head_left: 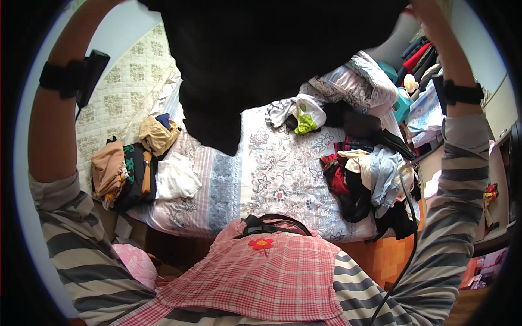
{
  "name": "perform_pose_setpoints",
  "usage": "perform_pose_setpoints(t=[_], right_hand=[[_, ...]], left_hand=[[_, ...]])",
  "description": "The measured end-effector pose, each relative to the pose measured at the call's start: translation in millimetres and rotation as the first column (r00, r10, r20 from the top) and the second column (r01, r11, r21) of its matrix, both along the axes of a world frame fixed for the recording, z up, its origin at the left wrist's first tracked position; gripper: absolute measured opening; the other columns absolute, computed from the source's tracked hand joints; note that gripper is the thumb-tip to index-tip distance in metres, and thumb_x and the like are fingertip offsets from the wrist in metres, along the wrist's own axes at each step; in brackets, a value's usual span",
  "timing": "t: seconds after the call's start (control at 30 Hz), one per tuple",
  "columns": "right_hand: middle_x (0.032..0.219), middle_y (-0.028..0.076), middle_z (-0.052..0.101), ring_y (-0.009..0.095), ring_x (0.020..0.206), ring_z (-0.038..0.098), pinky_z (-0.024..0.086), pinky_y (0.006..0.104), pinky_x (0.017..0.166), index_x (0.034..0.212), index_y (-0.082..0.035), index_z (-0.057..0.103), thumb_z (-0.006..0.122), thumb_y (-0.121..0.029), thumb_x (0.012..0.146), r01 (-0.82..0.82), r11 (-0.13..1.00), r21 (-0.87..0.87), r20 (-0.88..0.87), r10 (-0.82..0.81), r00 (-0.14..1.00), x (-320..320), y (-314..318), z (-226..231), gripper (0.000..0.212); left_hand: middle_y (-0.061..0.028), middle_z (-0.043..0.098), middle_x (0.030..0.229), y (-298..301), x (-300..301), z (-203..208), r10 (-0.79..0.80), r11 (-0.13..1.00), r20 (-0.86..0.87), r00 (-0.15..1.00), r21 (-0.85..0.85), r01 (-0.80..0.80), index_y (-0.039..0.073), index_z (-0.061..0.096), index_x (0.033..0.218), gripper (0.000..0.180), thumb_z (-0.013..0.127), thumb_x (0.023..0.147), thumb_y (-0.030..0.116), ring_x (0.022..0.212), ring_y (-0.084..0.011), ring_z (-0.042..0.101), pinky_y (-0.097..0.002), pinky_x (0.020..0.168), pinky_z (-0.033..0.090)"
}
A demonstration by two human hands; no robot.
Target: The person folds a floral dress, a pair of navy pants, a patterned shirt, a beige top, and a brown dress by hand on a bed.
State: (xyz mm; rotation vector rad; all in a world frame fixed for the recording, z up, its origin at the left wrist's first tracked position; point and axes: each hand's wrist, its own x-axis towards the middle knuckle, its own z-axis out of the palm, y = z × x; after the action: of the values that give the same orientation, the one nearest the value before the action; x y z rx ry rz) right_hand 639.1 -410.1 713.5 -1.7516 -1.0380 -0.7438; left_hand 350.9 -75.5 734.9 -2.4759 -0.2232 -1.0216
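A large black garment [261,54] hangs spread out in front of me, high over the bed, and its kind cannot be made out. My left hand [120,2] grips it at the upper left, mostly cut off by the frame's edge. At the upper right, my right hand [420,12] closes on the other side of the cloth, its fingers partly out of sight. Both arms are raised. One lower corner of the garment dangles toward the patterned bedsheet [272,168] and hides part of the bed behind it.
Heaped clothes [128,168] lie at the bed's left, with a white cloth [176,176] beside them. Another clothes pile [375,174] sits at the right. Farther back are a white-and-green bundle [305,115] and a rumpled quilt [361,81]. A cable [411,244] runs along my right side.
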Motion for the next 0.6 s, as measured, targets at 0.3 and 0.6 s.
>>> perform_pose_setpoints(t=[0.3,0.6], right_hand=[[0.094,0.002,0.066,0.010,0.081,0.060,0.049,0.0236,0.071,0.111,-0.002,0.066,0.065,-0.017,0.087,-0.291,0.957,-0.017,-0.084,0.289,0.954,-29,12,-21,0.029],[0.094,0.004,0.067,0.013,0.081,0.063,0.051,0.0269,0.073,0.110,-0.001,0.065,0.062,-0.018,0.089,-0.419,0.906,0.066,-0.433,0.404,0.806,-46,14,-17,0.027]], left_hand=[[-0.0063,0.067,0.079,5,-17,5,-0.165,0.895,-0.173,0.971,-0.440,0.074,-0.004,0.067,0.094,0.022,0.067,0.084,0.016,0.074,-0.0144,0.061,-0.0310,0.069,0.048],[-0.0120,0.065,0.107,23,-18,-10,-0.348,0.466,-0.032,0.937,-0.873,0.142,-0.006,0.058,0.115,0.043,0.067,0.088,0.027,0.095,-0.0197,0.062,-0.0331,0.086,0.052]])
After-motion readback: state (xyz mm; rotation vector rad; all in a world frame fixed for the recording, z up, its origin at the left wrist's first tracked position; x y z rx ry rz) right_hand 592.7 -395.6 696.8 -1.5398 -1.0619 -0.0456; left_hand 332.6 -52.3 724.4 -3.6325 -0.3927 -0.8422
